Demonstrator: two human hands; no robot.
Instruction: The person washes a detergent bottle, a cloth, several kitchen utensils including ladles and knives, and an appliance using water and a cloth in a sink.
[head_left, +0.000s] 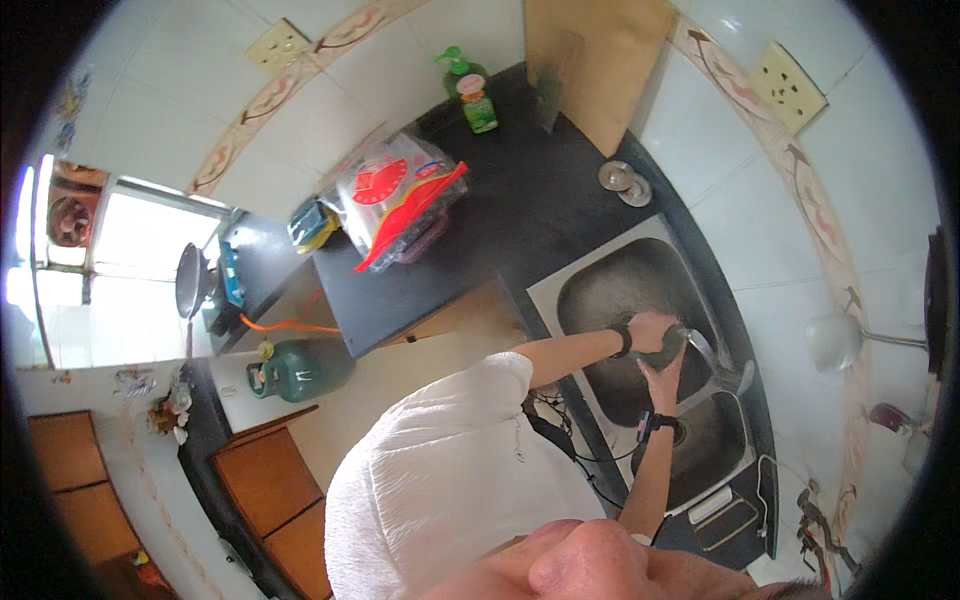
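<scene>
My left hand (654, 330), with a dark band at the wrist, and my right hand (664, 381), with a watch-like device at the wrist, meet over the larger basin of a stainless steel double sink (547, 301). Between them they grip a dark green object (661, 355); whether it is a scouring pad, a cloth or something else cannot be told. It is right at the spout of the metal faucet (703, 351). The fingers partly cover it.
On the dark countertop (517, 202) lie a plastic-wrapped package (390, 196), a green pump bottle (471, 94) and metal sink strainers (626, 182). A wooden board (600, 67) leans on the wall. A gas cylinder (307, 371) stands below, with an orange hose. A spatula (836, 341) hangs opposite.
</scene>
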